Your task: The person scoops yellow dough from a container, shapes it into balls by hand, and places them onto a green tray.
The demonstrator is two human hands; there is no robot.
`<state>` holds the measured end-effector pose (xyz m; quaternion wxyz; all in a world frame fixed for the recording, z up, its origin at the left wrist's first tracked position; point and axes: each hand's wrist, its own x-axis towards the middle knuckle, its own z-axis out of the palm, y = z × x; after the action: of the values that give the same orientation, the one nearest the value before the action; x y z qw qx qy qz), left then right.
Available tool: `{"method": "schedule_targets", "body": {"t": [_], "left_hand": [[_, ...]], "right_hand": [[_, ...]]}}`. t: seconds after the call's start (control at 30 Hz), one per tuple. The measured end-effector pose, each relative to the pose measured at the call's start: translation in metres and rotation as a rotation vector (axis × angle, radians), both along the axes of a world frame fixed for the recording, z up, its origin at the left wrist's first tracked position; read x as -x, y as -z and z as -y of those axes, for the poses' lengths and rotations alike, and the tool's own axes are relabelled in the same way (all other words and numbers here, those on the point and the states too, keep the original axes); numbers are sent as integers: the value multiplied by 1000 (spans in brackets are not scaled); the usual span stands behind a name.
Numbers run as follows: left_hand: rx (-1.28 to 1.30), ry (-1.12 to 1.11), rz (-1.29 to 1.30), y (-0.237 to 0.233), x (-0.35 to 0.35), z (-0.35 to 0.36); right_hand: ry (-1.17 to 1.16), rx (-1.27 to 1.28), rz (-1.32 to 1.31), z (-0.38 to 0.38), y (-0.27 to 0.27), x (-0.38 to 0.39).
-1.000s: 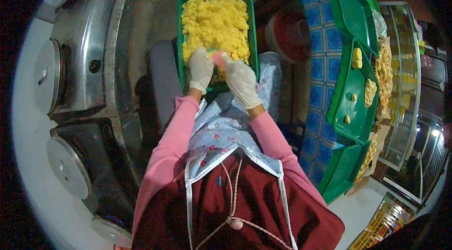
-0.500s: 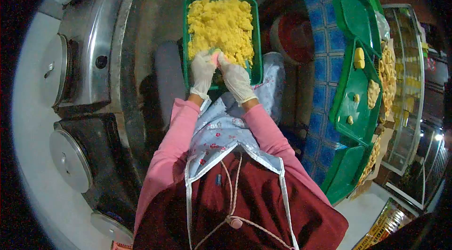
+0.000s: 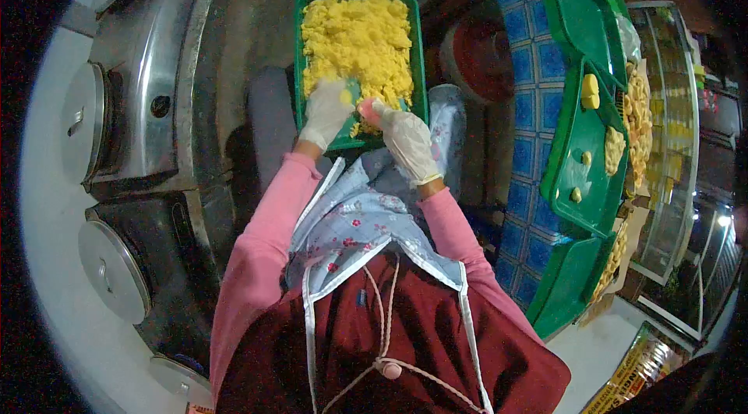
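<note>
Two gloved hands: both are over the near end of the rectangular green plastic tray (image 3: 299, 40), left hand (image 3: 326, 114) toward its left side, right hand (image 3: 407, 136) toward its right, apart from each other.
Right grip: thumb and fingers are together, clamped on a small, soft-looking pink object (image 3: 368, 109).
Left grip: blurred; a small yellow lump (image 3: 346, 96) lies at the fingertips, but I cannot tell whether they close on it.
Pink object: over the tray's near end, at the right fingertips, on the side facing the left hand; the right hand is the nearer. Its long axis cannot be made out.
Yellow crumbly mass (image 3: 357, 32): inside the tray, heaped beyond both hands and reaching its far end; its long axis runs away from the body.
Second green tray (image 3: 573, 172): well to the right of the first, past blue tiles (image 3: 523, 110), bearing pale yellow dough pieces (image 3: 615, 151).
Round metal lids (image 3: 113, 274): well to the first tray's left.
</note>
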<state>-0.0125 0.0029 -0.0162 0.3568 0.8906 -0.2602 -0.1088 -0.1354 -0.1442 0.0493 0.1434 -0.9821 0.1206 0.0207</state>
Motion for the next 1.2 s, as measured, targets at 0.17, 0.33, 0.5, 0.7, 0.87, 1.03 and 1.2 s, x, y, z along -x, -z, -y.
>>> {"method": "schedule_targets", "body": {"t": [0.17,0.33,0.5,0.7,0.87,1.03,1.2], "left_hand": [[142,-254,-57,-6,24,-13],[230,-303,-29,-1,29,-10],[131,-280,-57,2,39,-10],[34,-220,-105,8,42,-11],[66,-220,-262,9,40,-14],[363,-360,-289,8,48,-12],[287,-385,-206,6,28,-7]], "right_hand": [[53,148,206,-14,9,-5],[54,215,155,-17,19,-18],[-44,102,71,-17,38,-6],[103,-336,12,-16,27,-8],[155,-473,-188,-11,13,-18],[220,-637,-33,-26,-25,-11],[148,-290,-23,-22,-2,-9]]}}
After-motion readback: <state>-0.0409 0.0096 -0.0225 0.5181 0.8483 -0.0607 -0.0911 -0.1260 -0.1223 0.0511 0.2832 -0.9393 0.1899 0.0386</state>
